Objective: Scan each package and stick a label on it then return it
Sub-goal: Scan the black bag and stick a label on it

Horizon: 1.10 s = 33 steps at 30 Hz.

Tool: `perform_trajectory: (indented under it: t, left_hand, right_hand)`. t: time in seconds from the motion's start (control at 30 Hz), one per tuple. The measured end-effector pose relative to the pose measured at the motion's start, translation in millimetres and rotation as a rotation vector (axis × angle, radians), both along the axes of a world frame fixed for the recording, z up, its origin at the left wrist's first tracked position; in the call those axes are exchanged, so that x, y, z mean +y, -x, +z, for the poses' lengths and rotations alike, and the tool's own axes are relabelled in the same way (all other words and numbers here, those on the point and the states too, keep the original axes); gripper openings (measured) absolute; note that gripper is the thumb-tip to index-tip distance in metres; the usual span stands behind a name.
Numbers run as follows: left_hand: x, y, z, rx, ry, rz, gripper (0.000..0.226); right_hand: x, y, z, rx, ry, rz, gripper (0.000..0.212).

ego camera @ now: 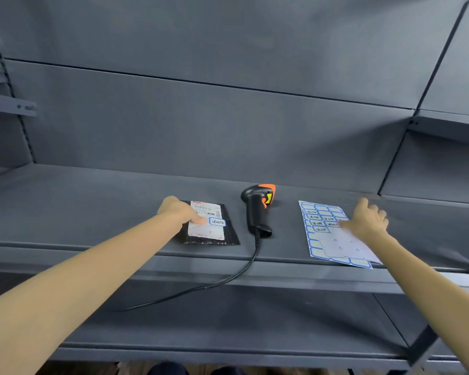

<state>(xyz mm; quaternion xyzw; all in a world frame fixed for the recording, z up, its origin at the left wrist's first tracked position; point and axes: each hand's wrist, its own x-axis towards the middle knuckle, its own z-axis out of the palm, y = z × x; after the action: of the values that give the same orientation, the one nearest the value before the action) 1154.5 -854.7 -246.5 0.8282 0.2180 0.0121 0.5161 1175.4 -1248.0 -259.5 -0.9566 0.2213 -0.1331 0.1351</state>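
A flat black package (229, 234) with a white shipping label lies on the grey shelf (92, 207). A blue-bordered sticker (217, 222) sits on that shipping label. My left hand (178, 209) rests on the package's left side, its fingertip pressing beside the sticker. A black and orange barcode scanner (257, 208) lies to the right of the package, cable trailing over the shelf edge. Further right lies a sheet of blue-bordered labels (326, 234). My right hand (368, 220) hovers over the sheet's right side, fingers spread and blurred, holding nothing.
The shelf's front edge (173, 255) runs below the objects, with a lower grey shelf (228, 320) beneath. A grey back panel (228, 131) rises behind. Shelf brackets and uprights stand at the far left and right.
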Motion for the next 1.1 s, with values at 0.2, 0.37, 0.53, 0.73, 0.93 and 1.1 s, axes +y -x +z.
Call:
perform_trajectory:
  t: [0.2, 0.37, 0.53, 0.73, 0.93, 1.1]
  left_hand:
    - [14, 9, 9, -0.191, 0.536, 0.071, 0.041]
    - [8, 21, 25, -0.284, 0.655, -0.009, 0.042]
    - [-34, 41, 40, -0.312, 0.744, -0.141, 0.043]
    - [-107, 58, 34, -0.272, 0.818, -0.312, 0.041]
    - [-189, 83, 7, -0.237, 0.904, -0.418, 0.038]
    - [-253, 113, -26, -0.155, 0.907, -0.510, 0.042]
  right_hand:
    - [29, -4, 7, -0.069, 0.246, 0.337, 0.060]
    - [62, -6, 27, -0.083, 0.350, 0.447, 0.057]
    - [69, 11, 38, -0.102, 0.355, 0.453, 0.055]
    - [22, 54, 47, -0.064, 0.387, 0.347, 0.055]
    - [-52, 109, 35, 0.007, 0.431, 0.225, 0.056]
    - [-116, 161, 14, 0.003, 0.416, 0.139, 0.056]
